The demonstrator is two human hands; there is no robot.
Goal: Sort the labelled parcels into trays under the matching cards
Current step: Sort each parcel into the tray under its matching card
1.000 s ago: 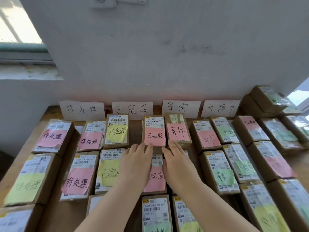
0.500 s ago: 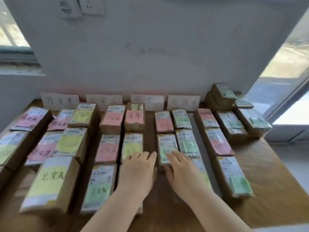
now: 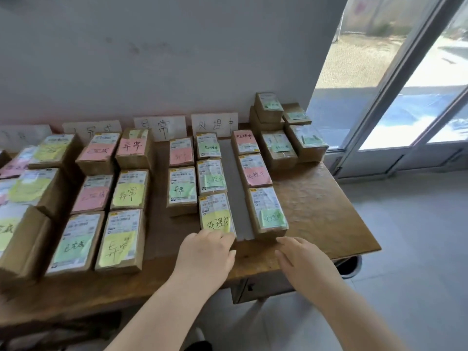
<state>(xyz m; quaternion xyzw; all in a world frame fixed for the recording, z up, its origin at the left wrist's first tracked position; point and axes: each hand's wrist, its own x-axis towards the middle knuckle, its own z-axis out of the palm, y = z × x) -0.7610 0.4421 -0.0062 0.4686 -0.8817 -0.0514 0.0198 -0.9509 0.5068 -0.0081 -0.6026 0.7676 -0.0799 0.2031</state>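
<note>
Brown parcels with pink, yellow and green sticky notes lie in columns on a wooden table (image 3: 316, 198). White cards lean on the wall; one reads 异常 (image 3: 160, 127), another 处理中 (image 3: 214, 124). My left hand (image 3: 206, 254) touches the near end of a parcel with a yellow 处理中 note (image 3: 216, 215). My right hand (image 3: 301, 260) hovers with relaxed fingers just in front of a parcel with a green note (image 3: 268, 211). Neither hand holds anything.
A grey strip (image 3: 234, 188) runs between the two right columns. Several parcels are stacked at the back right (image 3: 278, 127). The table's right edge is near a glass door (image 3: 405, 97). More parcel columns fill the left (image 3: 96, 158).
The view has swung right. Both hands moved right along the table's front, from the middle columns to the near ends of the two 处理中 columns.
</note>
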